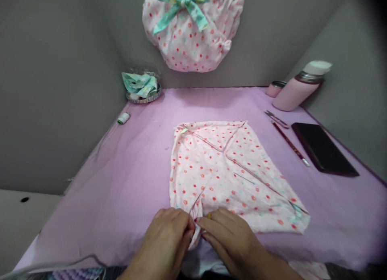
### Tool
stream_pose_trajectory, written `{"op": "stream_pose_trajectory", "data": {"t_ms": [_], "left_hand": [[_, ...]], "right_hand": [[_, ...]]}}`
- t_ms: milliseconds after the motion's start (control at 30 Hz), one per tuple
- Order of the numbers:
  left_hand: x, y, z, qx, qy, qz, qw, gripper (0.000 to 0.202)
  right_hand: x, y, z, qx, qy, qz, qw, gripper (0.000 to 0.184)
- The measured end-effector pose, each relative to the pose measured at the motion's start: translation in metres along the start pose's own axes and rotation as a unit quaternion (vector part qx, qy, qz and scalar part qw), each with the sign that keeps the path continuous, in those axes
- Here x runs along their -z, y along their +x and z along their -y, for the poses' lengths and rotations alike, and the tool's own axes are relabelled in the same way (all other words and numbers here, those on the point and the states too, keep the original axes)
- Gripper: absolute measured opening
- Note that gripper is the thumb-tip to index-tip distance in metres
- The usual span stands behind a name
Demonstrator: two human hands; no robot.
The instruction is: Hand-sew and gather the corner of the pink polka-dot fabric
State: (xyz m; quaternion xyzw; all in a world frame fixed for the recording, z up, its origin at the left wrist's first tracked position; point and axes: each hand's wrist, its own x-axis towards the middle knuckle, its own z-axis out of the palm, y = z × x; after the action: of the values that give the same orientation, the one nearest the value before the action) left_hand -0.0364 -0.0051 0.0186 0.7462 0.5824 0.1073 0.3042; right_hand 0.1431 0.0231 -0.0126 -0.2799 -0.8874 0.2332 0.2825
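Observation:
A pink cloth with red and teal dots lies folded on the purple table cover, its corners turned in toward the middle. My left hand and my right hand meet at the cloth's near edge. Both pinch the gathered fabric there, fingers closed on it. A thin thread or needle seems to run up from between the fingers, too fine to make out.
A finished dotted pouch with a teal bow hangs on the back wall. A dish of teal ribbon and a small spool sit at back left. At right lie snips, a pen, a dark phone and a pink flask.

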Motion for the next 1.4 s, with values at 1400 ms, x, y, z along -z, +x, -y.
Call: {"op": "stream_pose_trajectory", "data": {"t_ms": [1400], "left_hand": [[0.001, 0.002, -0.005, 0.027, 0.077, 0.067, 0.994, 0.02]], "right_hand": [[0.004, 0.001, 0.001, -0.008, 0.0, 0.027, 1.0, 0.027]]}}
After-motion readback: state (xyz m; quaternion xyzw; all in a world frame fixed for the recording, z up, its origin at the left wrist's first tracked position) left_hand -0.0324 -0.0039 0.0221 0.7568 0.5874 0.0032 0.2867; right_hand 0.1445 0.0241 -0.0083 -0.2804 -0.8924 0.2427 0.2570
